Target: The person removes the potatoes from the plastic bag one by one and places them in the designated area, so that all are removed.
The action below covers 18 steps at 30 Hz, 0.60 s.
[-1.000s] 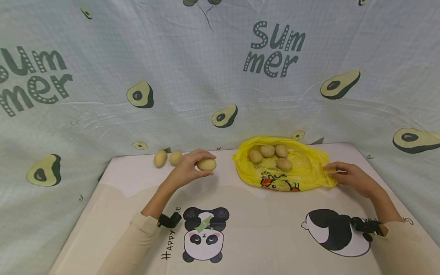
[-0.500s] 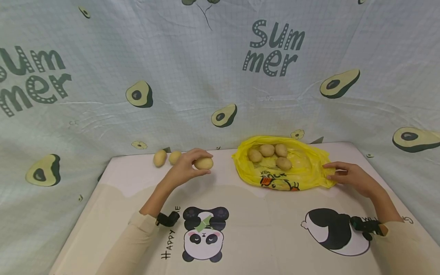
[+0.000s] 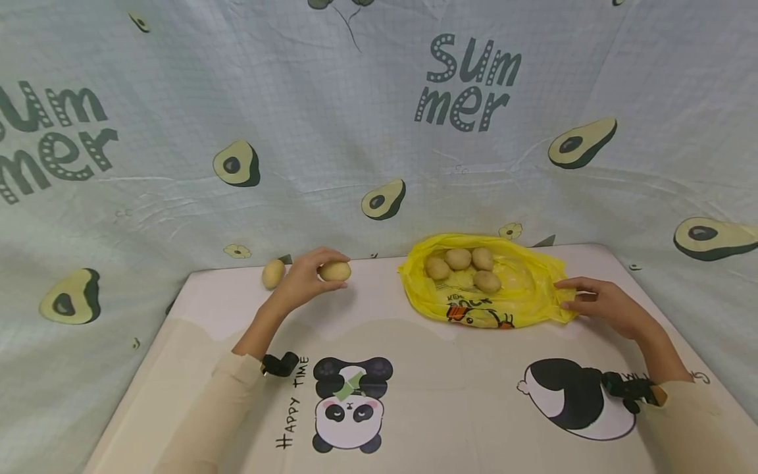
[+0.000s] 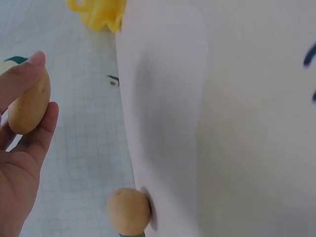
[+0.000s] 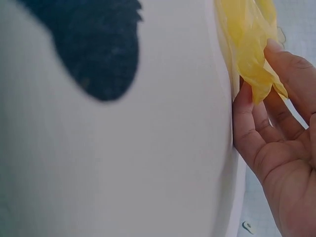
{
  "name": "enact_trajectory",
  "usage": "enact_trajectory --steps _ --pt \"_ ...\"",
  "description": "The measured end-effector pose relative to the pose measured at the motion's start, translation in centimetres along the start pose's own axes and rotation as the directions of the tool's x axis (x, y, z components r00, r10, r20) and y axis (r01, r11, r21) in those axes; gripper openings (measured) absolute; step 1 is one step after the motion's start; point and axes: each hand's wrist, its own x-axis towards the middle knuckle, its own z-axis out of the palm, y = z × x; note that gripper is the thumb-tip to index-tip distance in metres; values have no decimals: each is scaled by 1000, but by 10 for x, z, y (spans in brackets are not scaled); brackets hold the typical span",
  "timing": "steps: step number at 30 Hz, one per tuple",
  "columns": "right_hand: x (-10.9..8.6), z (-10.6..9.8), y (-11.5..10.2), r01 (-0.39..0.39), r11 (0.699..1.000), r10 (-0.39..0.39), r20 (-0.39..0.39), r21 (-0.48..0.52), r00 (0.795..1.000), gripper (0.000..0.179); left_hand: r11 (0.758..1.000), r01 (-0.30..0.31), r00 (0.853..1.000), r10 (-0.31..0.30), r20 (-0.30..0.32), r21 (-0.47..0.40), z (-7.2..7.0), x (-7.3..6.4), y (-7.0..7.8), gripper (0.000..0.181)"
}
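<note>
My left hand (image 3: 303, 276) pinches a potato (image 3: 335, 271) between thumb and fingers, above the back left of the table. The left wrist view shows the same potato (image 4: 30, 106) held up by its sides, well off the surface. Just left of that hand, another potato (image 3: 273, 274) lies near the table's back edge. My right hand (image 3: 610, 306) pinches the right end of a yellow plastic bag (image 3: 533, 289), and its crumpled corner (image 5: 254, 64) shows between thumb and fingers in the right wrist view. Several potatoes (image 3: 458, 259) lie in the bag.
The table (image 3: 450, 395) has a pale cover printed with a panda (image 3: 351, 411) and a black-and-white figure (image 3: 574, 398). A hanging cloth (image 3: 320, 131) with avocado prints rises right behind the table's back edge.
My left hand has moved left and slightly back with the potato, and now covers the second loose potato in the head view. The right hand stays on the bag.
</note>
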Motion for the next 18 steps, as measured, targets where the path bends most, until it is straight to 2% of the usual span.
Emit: enact_trajectory --steps 6,12,18 --pt "1 0 -2 -6 1000 6 2 -7 1000 61 1000 4 1000 -4 9 9 -12 7 -11 47" --pt "0 -1 -2 -5 1000 5 4 4 1000 60 997 49 998 -51 33 51 -20 18 -21 49" --pt "1 -1 1 -3 1000 3 4 -2 1000 60 994 94 994 -96 54 54 -21 22 -25 49"
